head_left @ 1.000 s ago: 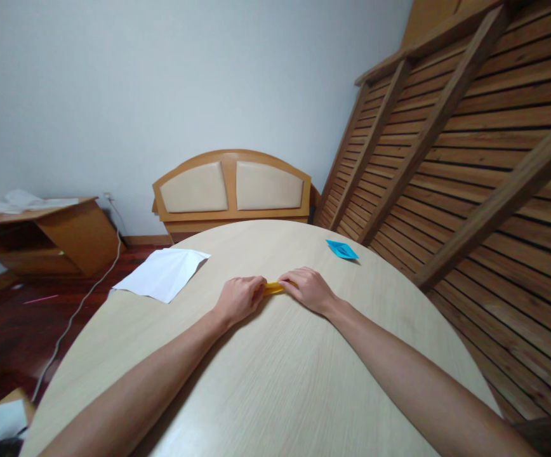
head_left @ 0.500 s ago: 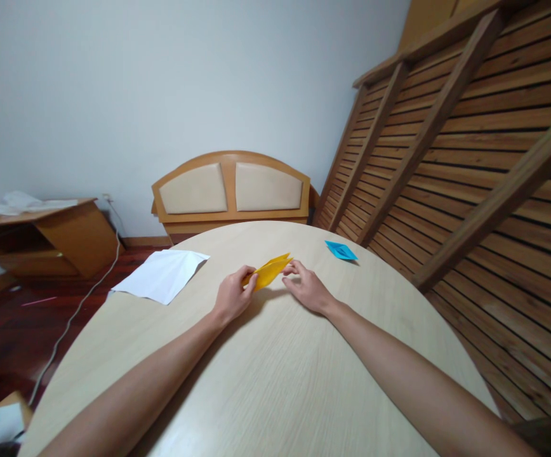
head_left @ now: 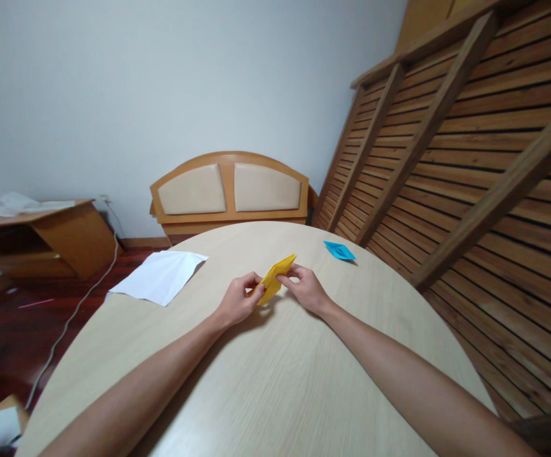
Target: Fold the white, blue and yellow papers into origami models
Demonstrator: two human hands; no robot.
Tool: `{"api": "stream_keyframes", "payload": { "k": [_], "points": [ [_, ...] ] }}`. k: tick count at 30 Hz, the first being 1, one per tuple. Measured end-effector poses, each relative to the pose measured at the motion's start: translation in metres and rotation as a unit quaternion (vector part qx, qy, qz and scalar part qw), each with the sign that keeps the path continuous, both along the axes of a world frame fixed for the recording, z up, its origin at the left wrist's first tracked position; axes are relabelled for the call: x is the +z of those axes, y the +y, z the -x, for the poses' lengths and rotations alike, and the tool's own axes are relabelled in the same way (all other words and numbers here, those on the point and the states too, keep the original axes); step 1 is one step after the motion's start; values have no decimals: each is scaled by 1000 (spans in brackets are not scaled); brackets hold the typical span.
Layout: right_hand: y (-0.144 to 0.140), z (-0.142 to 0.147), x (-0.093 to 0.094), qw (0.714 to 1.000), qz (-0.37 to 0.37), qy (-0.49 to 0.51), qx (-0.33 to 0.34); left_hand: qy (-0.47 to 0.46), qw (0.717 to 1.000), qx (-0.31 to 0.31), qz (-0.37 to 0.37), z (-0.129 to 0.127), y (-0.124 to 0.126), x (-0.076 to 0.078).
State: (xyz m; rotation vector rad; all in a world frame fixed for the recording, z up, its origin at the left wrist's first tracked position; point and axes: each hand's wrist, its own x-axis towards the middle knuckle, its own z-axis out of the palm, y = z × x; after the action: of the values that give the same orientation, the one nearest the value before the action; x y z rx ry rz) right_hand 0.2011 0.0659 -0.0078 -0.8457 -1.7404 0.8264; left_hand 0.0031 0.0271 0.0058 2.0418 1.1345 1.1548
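A folded piece of yellow paper [head_left: 274,279] is held tilted just above the table, near its middle. My left hand [head_left: 241,300] pinches its lower left end between thumb and fingers. On the right side, my right hand [head_left: 306,289] grips the same paper, thumb on the near face and fingers behind it. Beyond my right hand lies a folded blue paper boat shape [head_left: 339,251], flat on the table and touched by neither hand.
The round pale wooden table [head_left: 275,393] carries a creased white sheet [head_left: 161,276] at its left edge. A slatted wooden frame [head_left: 447,178] leans along the right. Behind stands a padded headboard [head_left: 229,187]; a cabinet [head_left: 66,238] and a cable [head_left: 73,311] are at left.
My right hand has closed on the yellow paper, where before its fingers were apart beside it. The paper now stands steeper, its face turned more towards me.
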Motion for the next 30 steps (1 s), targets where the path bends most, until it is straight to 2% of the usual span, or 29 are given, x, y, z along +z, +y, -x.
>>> {"api": "stream_keyframes", "payload": {
  "k": [6, 11, 13, 18, 21, 25, 30],
  "points": [
    [-3, 2, 2, 999, 8, 37, -2, -26, 999, 33, 16, -1, 3, 1],
    [-4, 1, 0, 998, 41, 37, -4, -36, 996, 53, 54, 0, 10, -5],
    [-2, 0, -3, 999, 33, 36, -12, -20, 996, 59, 63, 2, 13, -7],
    [2, -6, -3, 991, -60, -13, -116, 59, 994, 67, 67, 4, 14, -10],
    [-2, -10, 3, 971, -148, -107, -155, 85, 992, 48, 79, 4, 13, -9],
    [-8, -10, 7, 935, -226, -245, -118, 126, 988, 2, 93, 3, 11, -9],
    [-9, -7, 5, 920, -236, -308, -48, 211, 976, -7, 60, 4, 9, -9]
  ]
}}
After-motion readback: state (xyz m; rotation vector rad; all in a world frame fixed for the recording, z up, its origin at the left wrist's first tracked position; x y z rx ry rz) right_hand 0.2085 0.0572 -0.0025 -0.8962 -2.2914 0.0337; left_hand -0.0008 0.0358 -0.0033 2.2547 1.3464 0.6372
